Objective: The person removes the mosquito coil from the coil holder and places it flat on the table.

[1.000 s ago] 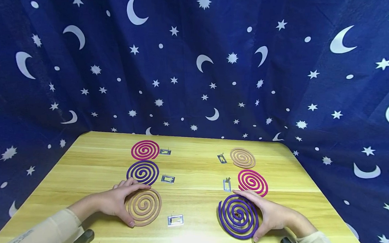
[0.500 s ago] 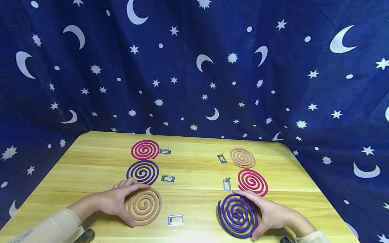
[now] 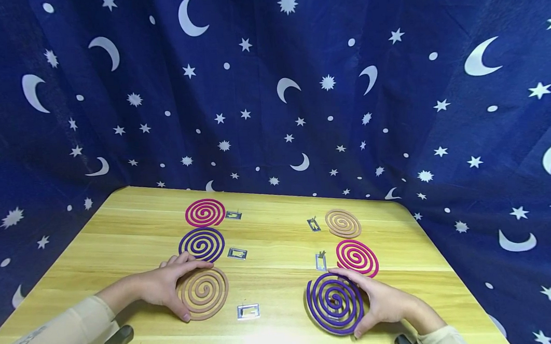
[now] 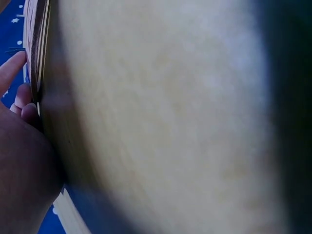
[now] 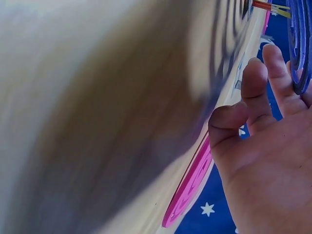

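Observation:
In the head view my right hand [image 3: 380,302] holds a purple mosquito coil [image 3: 315,306] between thumb and forefinger at its right edge. The coil is raised off the table and casts a shadow in the right wrist view; a metal coil stand [image 3: 332,314] shows through its rings from below. The upright prong [image 5: 275,8] of a stand appears beside the purple coil [image 5: 301,48] there. At the left, my left hand [image 3: 162,284] spans a tan mosquito coil [image 3: 205,316], thumb on the near edge and forefinger on the far edge. Its other fingers lie behind.
Behind the left hand lie a second purple coil [image 3: 181,244] and a magenta coil [image 3: 189,215]. A magenta coil [image 3: 376,264] and a tan coil [image 3: 359,227] lie at the right. Metal stands [image 3: 248,311] sit between the two rows. A starry curtain [image 3: 271,89] hangs behind the table.
My right hand has moved the purple coil slightly up and to the left in the head view. The left hand and its tan coil stay in place.

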A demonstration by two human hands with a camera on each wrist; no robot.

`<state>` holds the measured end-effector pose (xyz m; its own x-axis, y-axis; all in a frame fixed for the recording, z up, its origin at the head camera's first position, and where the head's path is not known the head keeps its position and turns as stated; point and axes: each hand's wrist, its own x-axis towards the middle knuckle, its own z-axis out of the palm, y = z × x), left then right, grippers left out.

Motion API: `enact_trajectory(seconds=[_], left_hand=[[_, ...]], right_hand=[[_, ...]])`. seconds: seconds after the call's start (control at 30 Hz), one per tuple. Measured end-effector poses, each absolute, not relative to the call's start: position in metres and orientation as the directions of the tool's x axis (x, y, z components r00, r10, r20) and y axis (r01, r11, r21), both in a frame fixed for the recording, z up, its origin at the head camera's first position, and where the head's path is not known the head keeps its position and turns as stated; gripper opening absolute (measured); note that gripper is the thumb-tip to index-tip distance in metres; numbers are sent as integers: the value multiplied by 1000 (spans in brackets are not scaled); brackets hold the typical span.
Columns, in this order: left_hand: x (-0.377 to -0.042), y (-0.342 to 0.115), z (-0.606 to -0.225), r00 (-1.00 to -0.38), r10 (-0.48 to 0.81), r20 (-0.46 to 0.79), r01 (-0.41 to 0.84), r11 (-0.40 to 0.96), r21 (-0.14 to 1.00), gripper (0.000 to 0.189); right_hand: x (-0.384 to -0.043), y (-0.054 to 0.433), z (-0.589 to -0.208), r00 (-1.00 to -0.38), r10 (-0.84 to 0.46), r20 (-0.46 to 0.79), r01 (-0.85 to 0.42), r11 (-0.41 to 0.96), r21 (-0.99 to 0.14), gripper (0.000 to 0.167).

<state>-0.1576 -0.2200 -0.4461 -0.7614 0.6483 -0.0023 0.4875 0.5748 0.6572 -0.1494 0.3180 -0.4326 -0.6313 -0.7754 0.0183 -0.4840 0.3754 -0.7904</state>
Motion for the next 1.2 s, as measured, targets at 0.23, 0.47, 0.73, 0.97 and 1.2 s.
enact_trajectory(seconds=[0.23,0.47,0.73,0.97,1.2], left_hand=[[-158,-220,-446,-762,648,-3,486,576,657,106],[-157,-221,-446,-764,646,-4,487,580,654,106],[-157,-220,-445,-762,648,-2,486,574,659,107],[-157,-220,-446,-762,648,-5,484,574,660,107],[-157,-221,-447,-761,649,1,487,570,662,107]], right_hand=[[-150,320,-430,-620,-783,42,-486,342,-805,114],[-154,319,-429,-584,-809,62,-465,271,-843,114],[-152,319,-426,-590,-803,84,-498,280,-821,115],[-152,319,-424,-582,-808,95,-531,289,-796,115],[-150,326,-420,-607,-791,72,-494,306,-814,115]])
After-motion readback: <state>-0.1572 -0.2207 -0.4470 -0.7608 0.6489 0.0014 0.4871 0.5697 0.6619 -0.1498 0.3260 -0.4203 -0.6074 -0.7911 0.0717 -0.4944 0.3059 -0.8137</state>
